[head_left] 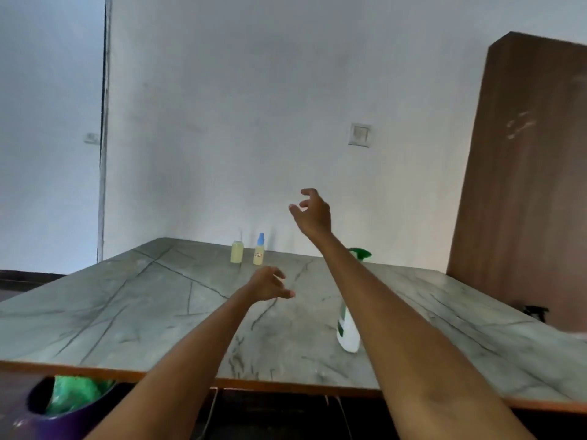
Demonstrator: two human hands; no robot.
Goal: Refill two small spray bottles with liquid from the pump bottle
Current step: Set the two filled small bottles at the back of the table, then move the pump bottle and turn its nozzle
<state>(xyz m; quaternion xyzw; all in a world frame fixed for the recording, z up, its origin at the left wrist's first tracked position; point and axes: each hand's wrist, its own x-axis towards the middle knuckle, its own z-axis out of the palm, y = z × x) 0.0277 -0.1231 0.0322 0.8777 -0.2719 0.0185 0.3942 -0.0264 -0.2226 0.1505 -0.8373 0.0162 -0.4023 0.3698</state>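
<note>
You work over a grey-green stone-look table top [133, 300], smooth with a dull sheen, crossed by dark veins and edged with an orange-brown wood-look strip. Your two small clear plastic spray bottles with yellowish liquid [236, 251] [259, 254] look smooth and slightly glossy; one carries a pale blue plastic cap and a small paper-like label. The white plastic pump bottle with a green head [348, 331] shines softly. Behind it, the tall brown wood-grain cabinet panel [521, 173] looks matt and scuffed with pale marks. The white painted wall [222, 122] is flat and matt. Below the table edge, a glossy purple plastic bin [47, 420] holds crinkled green plastic film
</note>
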